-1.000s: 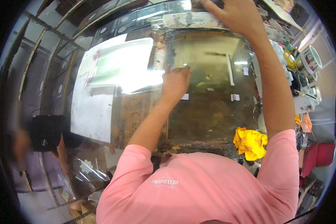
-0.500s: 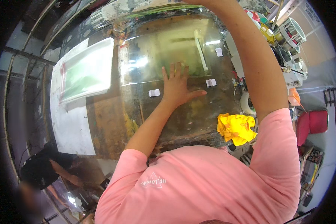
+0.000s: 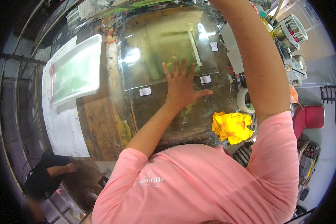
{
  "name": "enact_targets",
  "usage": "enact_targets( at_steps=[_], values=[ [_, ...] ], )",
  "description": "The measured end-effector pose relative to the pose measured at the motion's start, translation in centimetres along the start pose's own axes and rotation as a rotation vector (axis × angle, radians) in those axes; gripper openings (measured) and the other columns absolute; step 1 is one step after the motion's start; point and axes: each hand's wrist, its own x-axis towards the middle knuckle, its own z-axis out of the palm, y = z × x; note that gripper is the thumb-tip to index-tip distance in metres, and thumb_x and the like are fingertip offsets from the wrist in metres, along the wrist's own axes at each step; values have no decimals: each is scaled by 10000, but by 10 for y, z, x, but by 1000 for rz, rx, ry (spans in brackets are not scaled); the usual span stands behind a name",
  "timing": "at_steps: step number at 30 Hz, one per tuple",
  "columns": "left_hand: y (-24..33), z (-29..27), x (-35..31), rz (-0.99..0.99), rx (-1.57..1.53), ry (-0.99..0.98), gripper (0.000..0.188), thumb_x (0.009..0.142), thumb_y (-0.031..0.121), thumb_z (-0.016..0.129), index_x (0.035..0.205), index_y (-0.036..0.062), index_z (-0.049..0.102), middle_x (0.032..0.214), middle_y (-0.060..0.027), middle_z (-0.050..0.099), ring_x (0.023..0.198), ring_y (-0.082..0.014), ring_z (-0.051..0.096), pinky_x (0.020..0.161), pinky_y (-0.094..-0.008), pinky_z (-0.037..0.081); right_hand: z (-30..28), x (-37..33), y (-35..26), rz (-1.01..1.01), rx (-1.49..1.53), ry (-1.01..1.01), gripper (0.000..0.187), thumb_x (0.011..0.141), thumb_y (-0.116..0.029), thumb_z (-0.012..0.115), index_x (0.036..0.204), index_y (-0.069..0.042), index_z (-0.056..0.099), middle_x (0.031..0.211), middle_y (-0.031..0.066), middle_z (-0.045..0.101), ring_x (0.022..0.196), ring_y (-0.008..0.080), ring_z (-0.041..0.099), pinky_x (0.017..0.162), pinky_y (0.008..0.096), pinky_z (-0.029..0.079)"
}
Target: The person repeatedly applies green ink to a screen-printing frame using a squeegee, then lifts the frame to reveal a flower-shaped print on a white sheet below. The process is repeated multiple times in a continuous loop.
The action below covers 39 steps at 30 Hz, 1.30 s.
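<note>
A clear, glossy sheet (image 3: 156,76) with a yellow-green area under it lies on the dark, stained tabletop (image 3: 164,128). Flat at the sheet's near edge rests my left hand (image 3: 181,87), fingers spread and thumb out to the right. Small white tabs sit around it: one tab (image 3: 145,91) to the left, another tab (image 3: 205,79) just right of the fingers, a third tab (image 3: 214,46) farther back. A narrow white strip (image 3: 195,50) lies beyond my fingertips. My right arm reaches far forward, and its hand is beyond the top of the picture.
A white-framed screen with a pale green mesh (image 3: 76,71) lies on white paper (image 3: 65,130) at left. A crumpled yellow cloth (image 3: 232,127) sits at the near right edge, by a tape roll (image 3: 244,100). Paint-stained tubs (image 3: 291,30) stand at far right. Another person (image 3: 44,181) is at lower left.
My left hand has slid slightly right along the sheet's near edge, still spread. The view has shifted, so the table things appear farther left. The other person's arm has moved up.
</note>
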Motion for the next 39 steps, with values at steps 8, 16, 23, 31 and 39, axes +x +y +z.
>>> enact_targets(
  at_steps=[8,16,23,31,39],
  values=[
    [6,-5,-13,20,-27,67,1193,761,951,538,1496,11,575,1601,-270,448,1450,-462,441,1222,-769,48,-10,-8,-9,-11,-37,-71,622,921,-530,540,802,44,747,819,272,727,844,421,714,866,516,523],
    [-1,-20,-39,85,-111,253,913,811,777,704,1302,8,701,1337,-219,677,1219,-391,648,1156,-589,383,-17,-18,-33,5,-9,-37,608,926,-526,526,798,26,746,842,277,723,834,427,710,857,524,532],
    [-78,-182,-52,-568,-1099,444,727,789,352,958,1313,-40,641,1152,-176,742,1000,-245,734,893,-396,595,-25,-69,-62,19,-3,-32,441,903,-426,702,858,13,693,792,234,701,789,429,698,750,553,507],
    [-65,-149,-110,-505,-903,314,964,795,488,926,1482,-46,511,1415,-255,623,1326,-344,603,1146,-450,460,-12,-145,-85,-136,-146,-30,495,927,-503,691,1129,-54,742,910,104,740,855,302,706,806,486,502],
    [-27,-52,-112,-95,-10,-107,1231,817,914,538,1664,50,314,1709,-299,238,1603,-496,155,1225,-760,-1,-23,-78,-77,-130,23,43,410,905,-397,717,782,-7,678,740,190,680,706,421,674,698,506,485]
  ],
)
